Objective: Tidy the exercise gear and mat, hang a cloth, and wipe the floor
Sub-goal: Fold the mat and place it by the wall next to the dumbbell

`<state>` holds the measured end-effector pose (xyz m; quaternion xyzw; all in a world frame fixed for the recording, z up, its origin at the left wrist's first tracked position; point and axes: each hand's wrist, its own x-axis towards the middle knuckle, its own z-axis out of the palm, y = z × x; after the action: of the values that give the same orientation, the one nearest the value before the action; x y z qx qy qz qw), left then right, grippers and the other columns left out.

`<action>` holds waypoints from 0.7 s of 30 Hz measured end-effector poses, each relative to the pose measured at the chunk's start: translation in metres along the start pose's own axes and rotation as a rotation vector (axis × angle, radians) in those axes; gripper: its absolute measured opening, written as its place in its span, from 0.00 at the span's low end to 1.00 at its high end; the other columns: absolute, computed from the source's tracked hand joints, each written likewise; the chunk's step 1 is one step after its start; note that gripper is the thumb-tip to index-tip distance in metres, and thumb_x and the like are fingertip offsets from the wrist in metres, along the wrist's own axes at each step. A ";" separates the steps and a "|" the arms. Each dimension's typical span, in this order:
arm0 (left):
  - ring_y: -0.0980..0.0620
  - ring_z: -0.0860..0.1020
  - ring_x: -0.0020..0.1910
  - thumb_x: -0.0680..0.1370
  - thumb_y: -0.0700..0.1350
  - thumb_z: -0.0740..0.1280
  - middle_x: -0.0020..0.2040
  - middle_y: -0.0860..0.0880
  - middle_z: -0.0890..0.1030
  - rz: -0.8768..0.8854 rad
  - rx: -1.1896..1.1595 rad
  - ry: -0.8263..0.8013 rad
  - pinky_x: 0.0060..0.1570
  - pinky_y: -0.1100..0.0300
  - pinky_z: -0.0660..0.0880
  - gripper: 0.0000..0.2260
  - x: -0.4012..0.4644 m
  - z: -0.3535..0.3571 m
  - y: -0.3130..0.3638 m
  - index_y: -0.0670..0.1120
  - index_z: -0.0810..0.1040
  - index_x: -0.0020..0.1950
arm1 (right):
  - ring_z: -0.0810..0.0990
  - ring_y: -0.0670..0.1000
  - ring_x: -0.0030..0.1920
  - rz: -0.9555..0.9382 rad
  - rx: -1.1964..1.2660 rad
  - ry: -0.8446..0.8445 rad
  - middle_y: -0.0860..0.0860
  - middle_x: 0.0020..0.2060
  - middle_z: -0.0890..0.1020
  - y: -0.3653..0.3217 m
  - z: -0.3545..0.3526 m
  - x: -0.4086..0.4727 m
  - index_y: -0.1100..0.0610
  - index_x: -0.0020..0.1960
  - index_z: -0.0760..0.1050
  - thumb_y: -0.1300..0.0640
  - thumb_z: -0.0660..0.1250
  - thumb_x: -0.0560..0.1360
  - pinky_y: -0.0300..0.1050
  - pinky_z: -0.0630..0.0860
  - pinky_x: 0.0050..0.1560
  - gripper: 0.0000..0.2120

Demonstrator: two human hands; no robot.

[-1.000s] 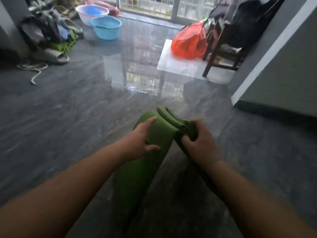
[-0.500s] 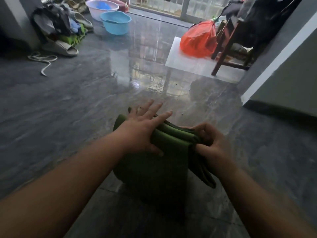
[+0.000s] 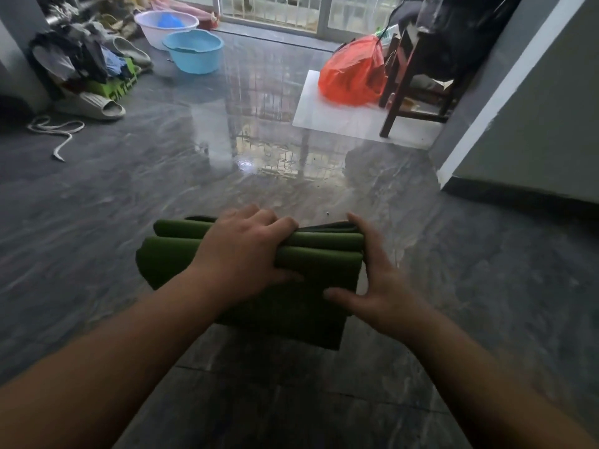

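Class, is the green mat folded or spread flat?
Folded: the green mat shows stacked layers under the left hand, right hand against its end.

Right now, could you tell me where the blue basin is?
In the head view, the blue basin stands on the floor at the upper left, just in front of the white basin and right of the clothes pile.
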<state>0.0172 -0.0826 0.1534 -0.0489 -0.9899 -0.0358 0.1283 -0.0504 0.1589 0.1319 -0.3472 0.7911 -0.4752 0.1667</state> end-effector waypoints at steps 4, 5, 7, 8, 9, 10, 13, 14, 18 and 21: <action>0.47 0.74 0.57 0.67 0.72 0.65 0.58 0.51 0.78 -0.051 0.058 -0.102 0.58 0.50 0.70 0.34 -0.001 0.011 0.016 0.56 0.68 0.67 | 0.75 0.40 0.60 -0.008 -0.080 0.214 0.33 0.59 0.72 0.029 0.020 0.002 0.46 0.73 0.62 0.58 0.76 0.71 0.52 0.77 0.61 0.37; 0.47 0.72 0.60 0.67 0.72 0.65 0.61 0.51 0.76 -0.052 0.043 -0.136 0.61 0.49 0.68 0.36 0.000 0.013 0.017 0.56 0.65 0.70 | 0.76 0.40 0.58 -0.003 -0.086 0.235 0.32 0.58 0.73 0.034 0.020 0.003 0.47 0.71 0.63 0.59 0.76 0.71 0.53 0.78 0.58 0.34; 0.48 0.69 0.66 0.68 0.72 0.65 0.68 0.52 0.72 -0.028 0.000 -0.214 0.68 0.49 0.64 0.40 0.001 0.013 0.010 0.58 0.57 0.75 | 0.77 0.41 0.56 -0.005 -0.105 0.267 0.34 0.56 0.74 0.046 0.019 0.003 0.49 0.70 0.64 0.59 0.75 0.72 0.53 0.79 0.56 0.31; 0.48 0.67 0.69 0.68 0.72 0.66 0.71 0.53 0.69 -0.035 -0.019 -0.259 0.70 0.48 0.61 0.43 0.000 0.011 0.002 0.60 0.52 0.77 | 0.77 0.42 0.56 -0.012 -0.104 0.278 0.35 0.56 0.74 0.051 0.018 0.003 0.50 0.70 0.64 0.59 0.74 0.73 0.51 0.78 0.56 0.31; 0.49 0.64 0.72 0.67 0.73 0.66 0.74 0.54 0.67 -0.061 -0.035 -0.302 0.73 0.45 0.59 0.45 -0.002 0.008 -0.008 0.62 0.48 0.77 | 0.77 0.41 0.56 -0.028 -0.104 0.290 0.34 0.57 0.73 0.056 0.016 0.002 0.51 0.69 0.64 0.60 0.74 0.73 0.47 0.78 0.56 0.30; 0.49 0.62 0.74 0.66 0.74 0.67 0.76 0.55 0.63 -0.097 -0.045 -0.336 0.74 0.42 0.56 0.47 -0.005 0.006 -0.021 0.64 0.45 0.77 | 0.76 0.39 0.57 -0.054 -0.107 0.307 0.32 0.58 0.72 0.059 0.015 0.002 0.52 0.69 0.64 0.59 0.73 0.73 0.42 0.76 0.56 0.28; 0.49 0.58 0.76 0.62 0.75 0.68 0.78 0.57 0.59 -0.170 -0.097 -0.409 0.74 0.37 0.53 0.48 -0.015 0.001 -0.060 0.68 0.47 0.76 | 0.75 0.39 0.60 -0.119 -0.077 0.330 0.33 0.60 0.72 0.064 0.011 0.004 0.55 0.68 0.65 0.57 0.71 0.71 0.35 0.71 0.61 0.28; 0.49 0.60 0.75 0.61 0.74 0.69 0.76 0.57 0.60 -0.169 -0.135 -0.437 0.74 0.38 0.56 0.48 -0.017 0.001 -0.071 0.69 0.49 0.75 | 0.75 0.40 0.61 -0.114 -0.056 0.321 0.35 0.61 0.73 0.064 0.011 0.005 0.53 0.67 0.66 0.57 0.72 0.71 0.36 0.72 0.62 0.28; 0.53 0.68 0.67 0.61 0.61 0.80 0.68 0.61 0.63 -0.253 -0.547 -0.514 0.66 0.46 0.72 0.41 -0.020 0.003 -0.102 0.73 0.62 0.68 | 0.77 0.49 0.60 -0.086 0.051 0.258 0.47 0.59 0.77 0.067 0.008 0.013 0.51 0.64 0.67 0.63 0.75 0.69 0.46 0.76 0.61 0.28; 0.54 0.71 0.64 0.58 0.61 0.80 0.65 0.61 0.66 -0.259 -0.634 -0.409 0.63 0.50 0.75 0.41 -0.026 0.009 -0.111 0.71 0.65 0.67 | 0.78 0.43 0.54 -0.070 0.077 0.258 0.38 0.53 0.77 0.069 -0.001 0.015 0.50 0.62 0.68 0.64 0.76 0.67 0.42 0.77 0.54 0.28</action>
<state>0.0282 -0.1938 0.1313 0.0332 -0.9329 -0.3448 -0.0983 -0.0890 0.1702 0.0733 -0.3038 0.7745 -0.5515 0.0603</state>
